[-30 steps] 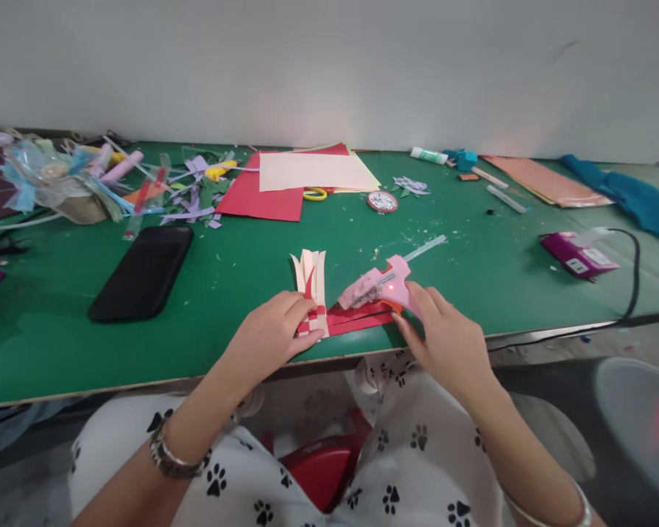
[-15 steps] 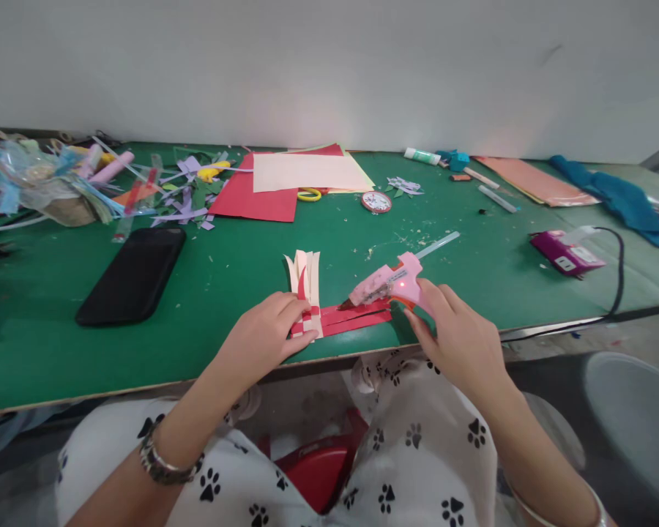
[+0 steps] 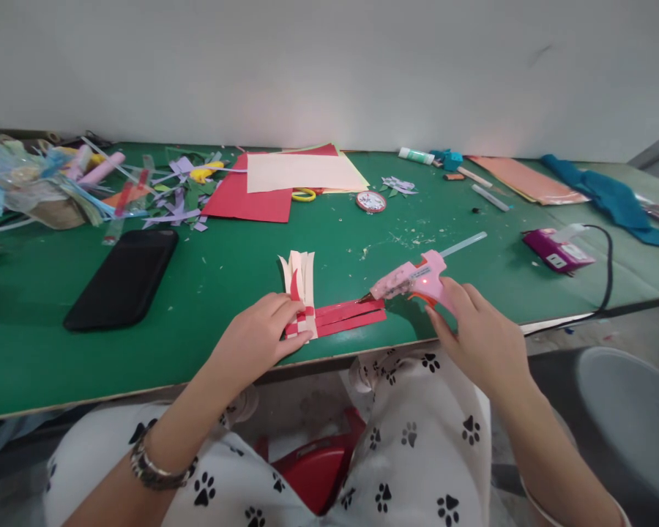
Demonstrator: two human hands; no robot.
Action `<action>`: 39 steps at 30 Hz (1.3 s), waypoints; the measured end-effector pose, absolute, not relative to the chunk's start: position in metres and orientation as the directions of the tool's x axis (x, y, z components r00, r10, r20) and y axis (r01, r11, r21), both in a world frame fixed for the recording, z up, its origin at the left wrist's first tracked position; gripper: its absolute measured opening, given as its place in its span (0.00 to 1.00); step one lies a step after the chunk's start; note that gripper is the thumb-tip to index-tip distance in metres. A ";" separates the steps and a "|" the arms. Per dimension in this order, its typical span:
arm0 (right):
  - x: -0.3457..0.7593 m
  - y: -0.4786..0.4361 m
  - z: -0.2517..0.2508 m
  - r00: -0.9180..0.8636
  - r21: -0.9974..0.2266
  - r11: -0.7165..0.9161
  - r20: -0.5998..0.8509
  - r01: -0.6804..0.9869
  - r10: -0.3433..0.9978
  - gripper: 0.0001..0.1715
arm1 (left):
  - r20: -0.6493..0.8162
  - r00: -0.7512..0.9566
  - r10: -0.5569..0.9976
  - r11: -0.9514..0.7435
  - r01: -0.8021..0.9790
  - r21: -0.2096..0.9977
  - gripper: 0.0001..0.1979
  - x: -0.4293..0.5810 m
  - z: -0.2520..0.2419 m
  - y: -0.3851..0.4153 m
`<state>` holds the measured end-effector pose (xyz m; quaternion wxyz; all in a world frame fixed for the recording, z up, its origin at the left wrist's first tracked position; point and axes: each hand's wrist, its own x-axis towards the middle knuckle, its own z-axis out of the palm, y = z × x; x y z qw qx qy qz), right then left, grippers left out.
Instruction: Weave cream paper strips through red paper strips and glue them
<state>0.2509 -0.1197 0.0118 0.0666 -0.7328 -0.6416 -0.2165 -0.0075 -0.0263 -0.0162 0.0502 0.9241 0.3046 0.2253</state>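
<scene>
My left hand [image 3: 261, 331] grips the woven red and cream paper strips [image 3: 309, 322] at the table's near edge, thumb in front and fingers behind. Loose cream strips [image 3: 306, 274] stick up from the weave, one red strip curling among them. Flat red paper strips [image 3: 351, 316] run out to the right. My right hand [image 3: 480, 333] is wrapped round the handle of a pink glue gun [image 3: 411, 279], whose small light glows red. The nozzle is at the right end of the upper red strip; whether it touches I cannot tell. A clear glue stick [image 3: 464, 244] pokes out of its back.
A black phone [image 3: 121, 282] lies left on the green table [image 3: 225, 256]. Behind are red and cream sheets [image 3: 304, 172], yellow-handled scissors [image 3: 304, 195], paper scraps [image 3: 181, 194] and a round tin [image 3: 371, 201]. At right sit a purple power box [image 3: 560, 251] and blue cloth [image 3: 609, 197].
My right hand has moved the glue gun to the right along the red strip, toward its far end. My left hand keeps its hold on the weave. The whole view has shifted slightly.
</scene>
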 end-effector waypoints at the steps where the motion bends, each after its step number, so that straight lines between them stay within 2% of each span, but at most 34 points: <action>1: 0.252 -0.120 0.012 0.091 0.184 -0.177 0.401 0.967 0.911 0.18 | 0.388 0.714 0.583 -0.811 0.539 0.229 0.11 -0.007 -0.016 -0.026; 8: 0.258 -0.123 0.014 0.106 0.230 -0.216 0.412 0.949 0.905 0.18 | 0.375 0.711 0.595 -0.803 0.542 0.247 0.10 -0.009 -0.018 -0.026; 13: 0.261 -0.125 0.015 0.160 0.209 -0.260 0.402 0.943 0.902 0.19 | 0.388 0.714 0.583 -0.811 0.536 0.232 0.10 -0.009 -0.019 -0.025; 19: 0.273 -0.128 0.013 0.248 0.100 -0.308 0.385 0.946 0.889 0.22 | 0.392 0.711 0.584 -0.810 0.540 0.228 0.10 -0.009 -0.017 -0.026; 23: 0.297 -0.119 0.006 0.372 -0.029 -0.398 0.425 0.917 0.825 0.24 | 0.391 0.712 0.583 -0.811 0.537 0.231 0.10 -0.009 -0.017 -0.026; 26: 0.317 -0.107 -0.002 0.478 -0.081 -0.487 0.386 0.870 0.789 0.22 | 0.398 0.710 0.581 -0.813 0.534 0.234 0.10 -0.009 -0.017 -0.026; 29: 0.330 -0.098 -0.005 0.477 0.014 -0.519 0.375 0.854 0.795 0.21 | 0.398 0.710 0.581 -0.812 0.535 0.233 0.09 -0.009 -0.017 -0.026; 32: 0.324 -0.093 0.005 0.414 0.129 -0.509 0.433 0.851 0.801 0.24 | 0.395 0.706 0.588 -0.808 0.542 0.233 0.09 -0.008 -0.017 -0.026; 33: 0.316 -0.091 0.010 0.390 0.127 -0.497 0.467 0.859 0.794 0.25 | 0.395 0.705 0.589 -0.806 0.544 0.232 0.09 -0.008 -0.017 -0.026; 35: 0.292 -0.085 0.023 0.311 0.042 -0.393 0.536 0.919 0.785 0.24 | 0.391 0.706 0.591 -0.805 0.548 0.228 0.10 -0.008 -0.017 -0.026; 37: 0.258 -0.075 0.035 0.152 -0.113 -0.110 0.483 0.987 0.863 0.22 | 0.381 0.710 0.592 -0.804 0.553 0.219 0.11 -0.008 -0.016 -0.026; 39: 0.219 -0.062 0.044 -0.005 -0.331 0.132 0.358 0.934 0.934 0.24 | 0.361 0.712 0.602 -0.796 0.568 0.208 0.12 -0.008 -0.016 -0.026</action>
